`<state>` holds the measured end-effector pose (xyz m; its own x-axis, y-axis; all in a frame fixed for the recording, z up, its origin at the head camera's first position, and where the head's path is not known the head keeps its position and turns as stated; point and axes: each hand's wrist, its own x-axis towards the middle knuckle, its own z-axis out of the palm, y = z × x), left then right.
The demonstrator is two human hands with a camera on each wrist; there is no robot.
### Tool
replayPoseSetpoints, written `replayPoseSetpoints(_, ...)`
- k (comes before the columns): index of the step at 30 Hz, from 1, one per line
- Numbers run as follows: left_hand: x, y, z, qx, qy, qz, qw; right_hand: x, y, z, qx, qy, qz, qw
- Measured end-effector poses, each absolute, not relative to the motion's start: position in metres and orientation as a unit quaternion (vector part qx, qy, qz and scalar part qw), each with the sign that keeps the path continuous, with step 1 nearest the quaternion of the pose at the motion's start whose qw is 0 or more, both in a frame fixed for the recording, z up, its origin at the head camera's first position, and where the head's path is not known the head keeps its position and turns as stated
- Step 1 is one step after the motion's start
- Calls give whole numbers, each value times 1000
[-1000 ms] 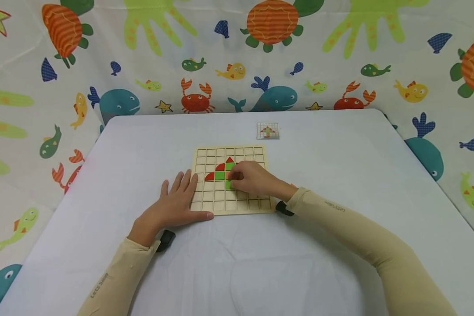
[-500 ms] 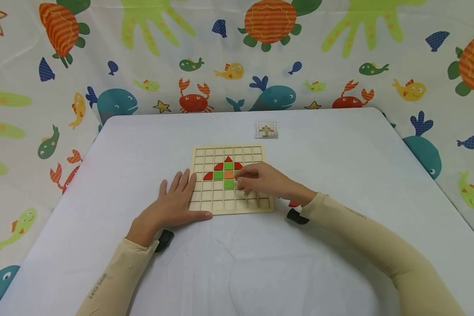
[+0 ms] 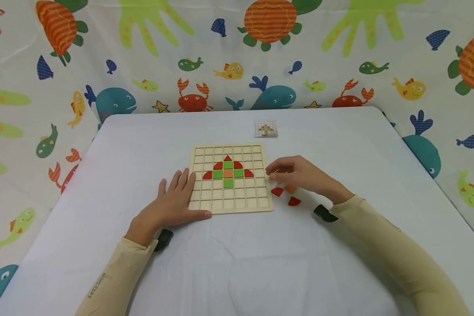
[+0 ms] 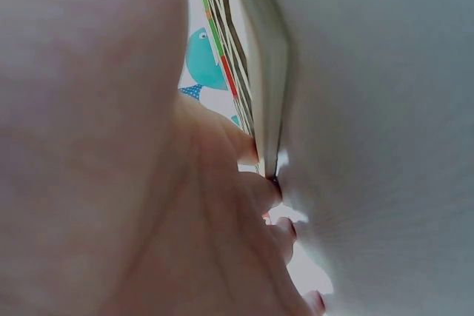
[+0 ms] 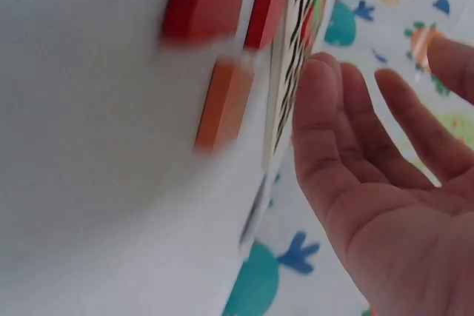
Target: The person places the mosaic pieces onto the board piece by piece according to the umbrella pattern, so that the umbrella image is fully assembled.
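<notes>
A wooden grid board (image 3: 207, 199) lies on the table, bearing a figure of red, green and orange pieces. An orange square (image 3: 228, 173) sits in its middle, with green squares (image 3: 228, 183) around it and a red triangle (image 3: 228, 158) on top. My left hand (image 3: 170, 206) lies spread along the board's left edge, fingertips and thumb touching it. Just off the board's right edge hovers my right hand (image 3: 302, 175), fingers loosely bent, nothing between them in the right wrist view. Near it lie red quarter-round pieces (image 3: 294, 201) and an orange piece (image 5: 224, 105).
A small picture card (image 3: 266, 129) with a similar figure on a grid lies behind the board. White cloth (image 3: 229, 263) covers the table. Behind it hangs a curtain (image 3: 154, 57) printed with sea animals.
My right hand has lifted off the middle of the board and moved right, past its edge. The figure's right side and the loose pieces have come into view. My left hand stays put.
</notes>
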<state>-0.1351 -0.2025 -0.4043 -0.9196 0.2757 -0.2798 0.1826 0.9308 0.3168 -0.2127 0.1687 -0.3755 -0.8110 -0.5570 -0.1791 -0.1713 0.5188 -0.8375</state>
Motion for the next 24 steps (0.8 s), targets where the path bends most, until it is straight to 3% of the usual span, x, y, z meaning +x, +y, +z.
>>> replayPoseSetpoints(4,-135,-202,-405,119,969,146,163,-220,191,-378,-219,853,-423,211)
replayPoseSetpoints(11,-135,-203,-406,113,968,151,168,-232,217,-386,-265,848,-388,245)
replayPoseSetpoints(24,-136,-204,-406,116,968,146,169,-235,222,-398,-303,845,-361,254)
